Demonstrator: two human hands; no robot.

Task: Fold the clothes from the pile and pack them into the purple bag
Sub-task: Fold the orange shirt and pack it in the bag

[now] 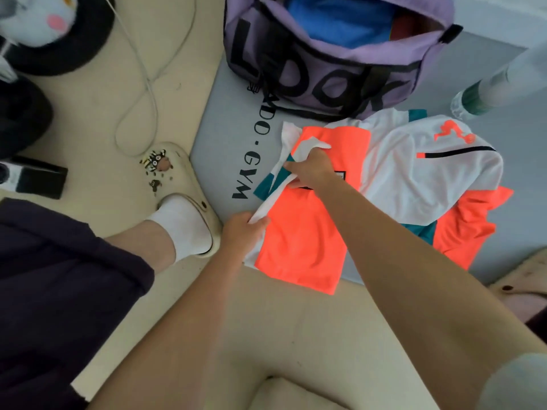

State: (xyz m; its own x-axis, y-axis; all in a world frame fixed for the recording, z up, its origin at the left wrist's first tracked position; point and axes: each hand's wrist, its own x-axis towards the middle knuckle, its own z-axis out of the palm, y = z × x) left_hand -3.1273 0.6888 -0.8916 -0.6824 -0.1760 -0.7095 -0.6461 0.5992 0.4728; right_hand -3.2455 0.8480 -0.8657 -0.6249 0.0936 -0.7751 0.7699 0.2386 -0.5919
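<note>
A: What's the ground like here?

B: A cream floor (pixel 310 335) with a grey mat (pixel 225 119) laid on it, printed with black letters reading "GYM". The clothes and the bag sit on that mat.

A: Where's the bag?

B: The purple bag (pixel 334 63) stands at the far end of the mat, its top open, with something blue (pixel 340 22) packed inside. Black lettering runs across its side.

A: And the clothing?

B: An orange garment (pixel 302 232) lies flat on the near edge of the mat, its lower part overhanging onto the floor. A white and teal strip of fabric (pixel 281 170) crosses its upper left part. Just to the right, touching it, a white jersey (pixel 429 173) with orange markings lies crumpled over more orange cloth.

A: The hands?

B: The left hand (pixel 244 232) pinches the lower end of the white strip at the garment's left edge, fingers curled on it. The right hand (pixel 313 170) is closed round a bunch of the same white fabric higher up, over the orange.

A: Anything else?

B: A foot in a white sock and cream clog (pixel 183 202) beside the mat, a white cable (pixel 142 84) looping on the floor, and a plastic bottle (pixel 473 99) right of the bag.
</note>
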